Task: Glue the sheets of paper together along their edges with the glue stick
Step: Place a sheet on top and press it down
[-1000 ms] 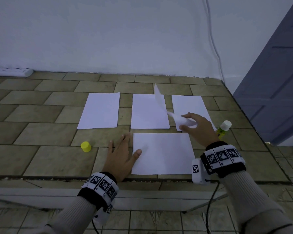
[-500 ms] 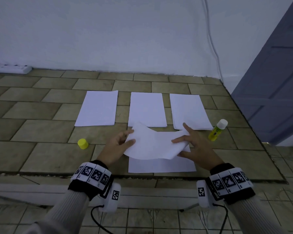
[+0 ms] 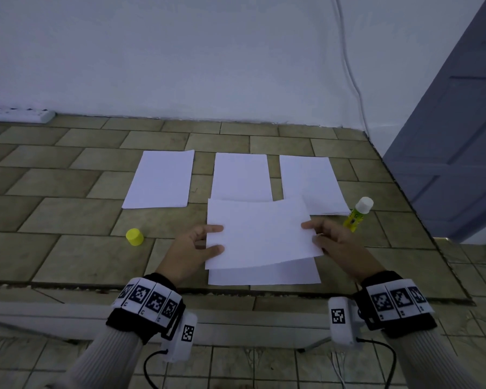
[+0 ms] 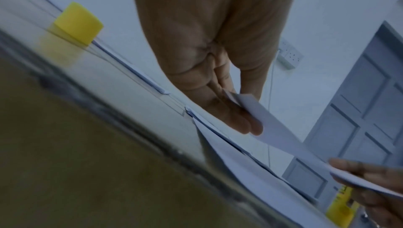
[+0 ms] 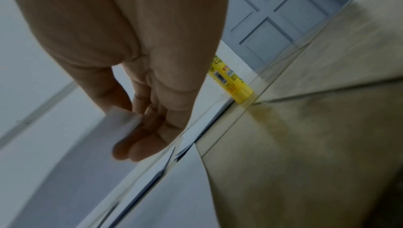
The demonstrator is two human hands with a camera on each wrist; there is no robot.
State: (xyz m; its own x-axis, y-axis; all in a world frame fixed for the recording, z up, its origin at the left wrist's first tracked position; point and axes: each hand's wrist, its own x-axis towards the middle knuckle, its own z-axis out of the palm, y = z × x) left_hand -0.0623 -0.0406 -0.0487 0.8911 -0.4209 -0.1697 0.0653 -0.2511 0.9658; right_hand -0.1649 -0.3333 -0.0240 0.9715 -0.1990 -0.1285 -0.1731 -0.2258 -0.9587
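paper sheet [image 3: 260, 231] up off the tiles, pinched at both side edges by left hand [image 3: 192, 247] and right hand [image 3: 338, 244], over another sheet [image 3: 264, 275]. glue stick [image 3: 358, 213] just right of it, yellow cap [image 3: 134, 236] off to the left.
left wrist: fingers [image 4: 235, 119] under the sheet edge, thumb on top.
right wrist: fingers [image 5: 148, 142] curled on its corner.

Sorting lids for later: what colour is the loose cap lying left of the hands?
Yellow; the cap shows best in the head view.

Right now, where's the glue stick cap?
In the head view the yellow cap stands on the tiled surface, left of the left hand, below the leftmost paper sheet, touching neither.
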